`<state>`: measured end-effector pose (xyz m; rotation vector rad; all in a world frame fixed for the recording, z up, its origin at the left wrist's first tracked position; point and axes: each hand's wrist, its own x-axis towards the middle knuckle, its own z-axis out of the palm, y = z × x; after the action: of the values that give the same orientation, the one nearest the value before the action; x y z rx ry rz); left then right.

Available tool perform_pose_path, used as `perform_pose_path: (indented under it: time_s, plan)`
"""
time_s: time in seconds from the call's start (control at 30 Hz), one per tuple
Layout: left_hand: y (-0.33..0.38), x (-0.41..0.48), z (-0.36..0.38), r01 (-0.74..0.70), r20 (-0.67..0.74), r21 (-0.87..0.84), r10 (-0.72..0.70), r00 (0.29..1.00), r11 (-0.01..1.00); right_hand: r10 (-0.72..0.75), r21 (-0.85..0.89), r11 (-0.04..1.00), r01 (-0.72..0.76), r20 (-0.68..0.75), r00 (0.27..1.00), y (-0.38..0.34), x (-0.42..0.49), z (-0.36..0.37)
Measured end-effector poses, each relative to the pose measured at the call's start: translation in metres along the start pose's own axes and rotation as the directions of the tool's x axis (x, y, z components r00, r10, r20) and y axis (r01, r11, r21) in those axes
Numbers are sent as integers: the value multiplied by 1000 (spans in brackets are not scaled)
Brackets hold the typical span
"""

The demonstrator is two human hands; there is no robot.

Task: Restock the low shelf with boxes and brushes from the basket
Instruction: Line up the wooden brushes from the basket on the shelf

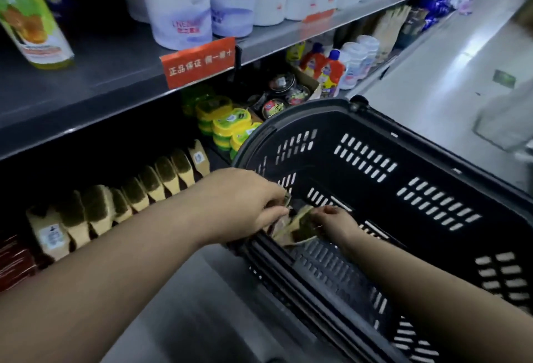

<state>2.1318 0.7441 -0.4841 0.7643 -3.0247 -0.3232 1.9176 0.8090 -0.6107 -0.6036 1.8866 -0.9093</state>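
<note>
While the left hand (245,204) curls round the brushes (297,230) and the right hand (336,219) pinches them at the 9 o'clock wall of the basket (317,104), a shallow grip may drop one; lifting could snag the rim short of the low shelf (215,157) at 9 o'clock

Both hands are inside the black basket (375,120). The left hand (245,204) curls its fingers (275,214) over the near rim onto a brush bundle (297,227). The right hand (336,222) pinches the bundle from the opposite side. How many brushes it holds is unclear. Left of the fingers, a row of brushes (150,186) stands on edge along the low shelf (216,157). Beyond the fingers, yellow-green tubs (227,129) sit just past the basket's rim. Above them a red tag (199,62) hangs from the upper shelf (101,74).
</note>
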Motion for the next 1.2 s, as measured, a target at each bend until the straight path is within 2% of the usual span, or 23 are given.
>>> perform_pose_path:
  time_s: [0.13,0.2,0.27,0.4,0.47,0.53,0.6,0.67,0.73,0.87,1.0,1.07,1.13,1.2]
  plan:
    - [-2,12,9,75,162,-51,-66,985,996,142,-308,949,-69,222,965,29,37,33]
    - [-5,18,11,133,170,-127,-110,979,983,111,-384,923,13,299,948,37,49,60]
    - [-5,21,13,197,155,-192,-168,974,961,61,-426,902,72,291,955,46,60,89]
    - [3,27,21,311,160,-266,-277,948,912,46,-220,975,-17,126,991,48,73,122]
    - [5,29,27,373,195,-357,-322,926,856,10,-292,956,24,116,993,49,78,121]
    - [3,30,31,448,238,-474,-379,894,758,-41,-304,950,73,108,993,50,80,112]
    - [0,31,33,506,267,-595,-441,857,624,-49,-91,994,58,102,994,47,78,99]
    - [-2,32,35,535,291,-710,-501,815,458,-61,123,991,49,88,994,43,80,84]
    - [-2,33,35,540,313,-763,-530,788,354,-67,210,977,38,134,989,40,80,74]
    - [-3,33,38,550,319,-753,-531,785,361,51,196,975,-105,265,963,41,79,91]
    - [-5,28,44,579,349,-714,-517,782,393,-31,-6,999,32,132,991,44,82,122]
    - [-6,26,46,598,369,-695,-517,773,399,-95,-112,988,108,116,989,48,82,125]
    - [-6,25,47,597,358,-690,-524,773,408,-116,-75,989,126,124,985,48,79,117]
    - [-7,26,46,584,328,-707,-545,771,400,-76,98,993,60,173,982,37,73,100]
